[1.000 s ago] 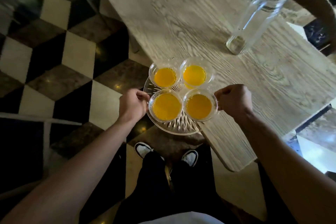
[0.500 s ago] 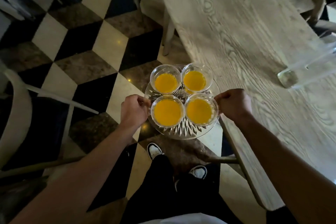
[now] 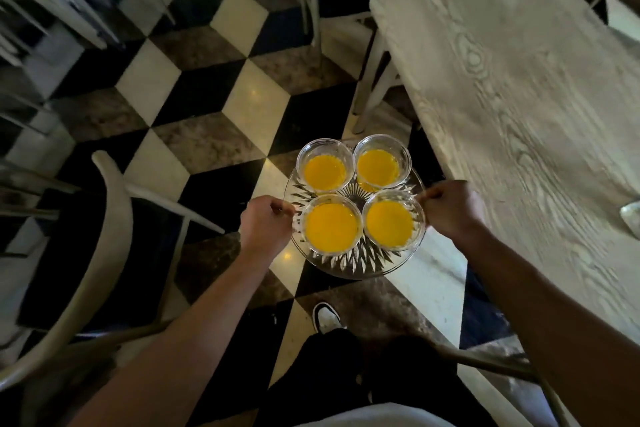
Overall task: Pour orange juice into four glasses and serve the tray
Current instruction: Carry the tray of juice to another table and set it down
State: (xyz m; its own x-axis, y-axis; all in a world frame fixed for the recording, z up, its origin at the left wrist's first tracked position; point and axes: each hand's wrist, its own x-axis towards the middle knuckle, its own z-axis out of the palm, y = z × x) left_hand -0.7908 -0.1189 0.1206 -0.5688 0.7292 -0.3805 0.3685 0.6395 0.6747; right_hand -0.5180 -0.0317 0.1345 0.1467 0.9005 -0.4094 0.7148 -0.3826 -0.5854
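Both hands, left hand point(image 3: 266, 222) and right hand point(image 3: 450, 212), fingers curled, grip the glass tray point(image 3: 349, 262) carrying four juice glasses point(image 3: 331, 225) at frame centre.

The juice point(image 3: 331, 231) in all four glasses is bright orange-yellow. The glasses point(image 3: 325, 166) are clear, and the tray point(image 3: 349, 262) is clear glass too, with a cut pattern of pointed rays. The floor point(image 3: 194, 87) has a pattern of cubes made from black, cream and brown marbled tiles. The table point(image 3: 519, 107) on the right is pale grey wood with darker grain lines. The chair point(image 3: 104, 253) on the left is off-white with a black seat. The near shoe point(image 3: 325, 317) is white with a black edge.
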